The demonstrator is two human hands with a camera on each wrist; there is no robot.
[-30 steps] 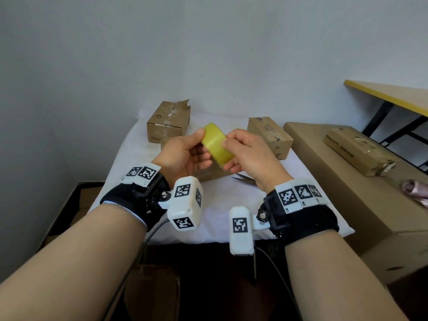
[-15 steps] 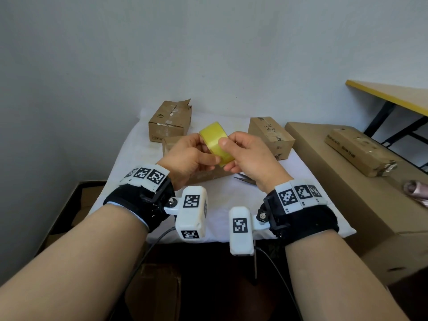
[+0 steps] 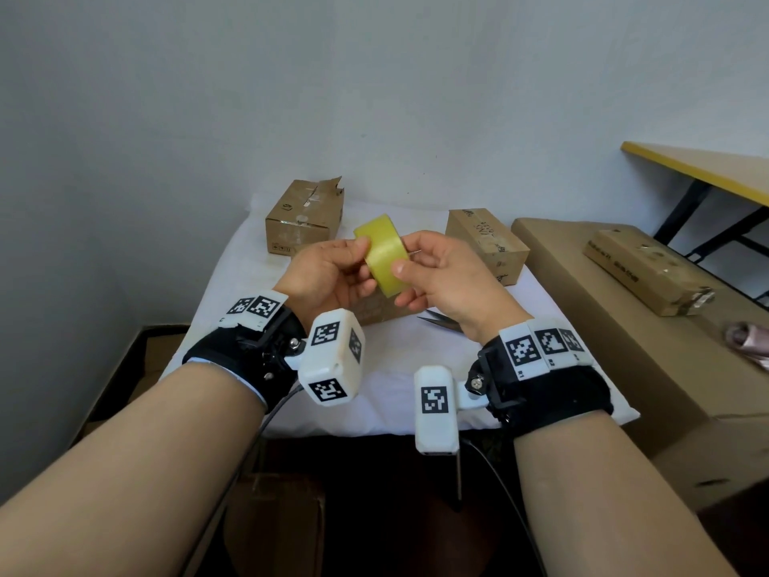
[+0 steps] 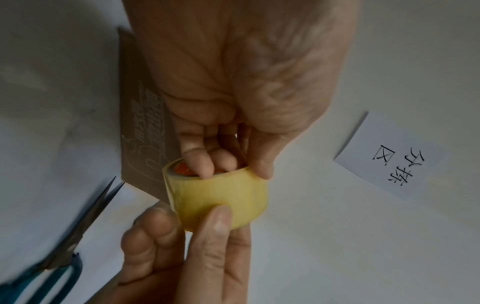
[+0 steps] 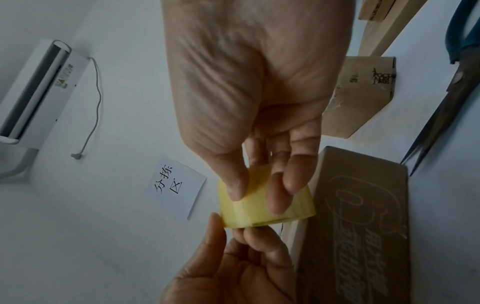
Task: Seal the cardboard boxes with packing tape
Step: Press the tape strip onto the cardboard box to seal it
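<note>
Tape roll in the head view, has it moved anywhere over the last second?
No. The tape roll stays between the left hand and right hand, before the gap between the torn box and the right-hand box; it only turned slightly.

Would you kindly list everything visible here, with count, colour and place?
Roll of yellow packing tape: one, held above the table by both hands.
Small brown cardboard boxes: three on the white-covered table; a fourth on the large box at right.
Teal-handled metal scissors: one pair, on the cloth.
White paper note: one, on the wall.
Left hand: fingers inside the roll's core.
Right hand: pinching the roll's outside.
</note>
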